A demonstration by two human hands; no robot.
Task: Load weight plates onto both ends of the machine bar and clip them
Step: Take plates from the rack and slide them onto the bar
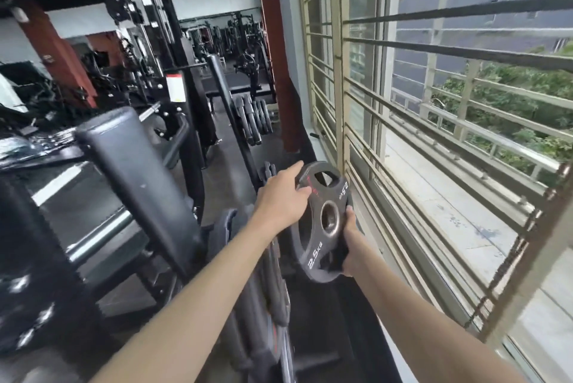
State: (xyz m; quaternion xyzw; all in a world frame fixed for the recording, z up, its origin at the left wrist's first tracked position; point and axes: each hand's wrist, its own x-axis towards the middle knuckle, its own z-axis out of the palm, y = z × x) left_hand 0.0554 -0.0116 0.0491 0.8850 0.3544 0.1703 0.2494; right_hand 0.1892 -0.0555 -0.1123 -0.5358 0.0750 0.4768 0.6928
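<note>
A small black weight plate [322, 221] marked 2.5 kg is held upright in front of me, its centre hole facing me. My left hand [283, 199] grips its upper left rim. My right hand [352, 243] holds its lower right edge, fingers partly hidden behind the plate. Below and left of it, larger dark plates [273, 283] hang on the machine, blurred. The bar end itself is hidden behind my left arm and the plates.
A padded black machine seat back [136, 178] stands to the left. A barred window [434, 134] runs close along the right. More plates [252, 119] sit on a rack farther down the aisle, beside an orange pillar [279, 72].
</note>
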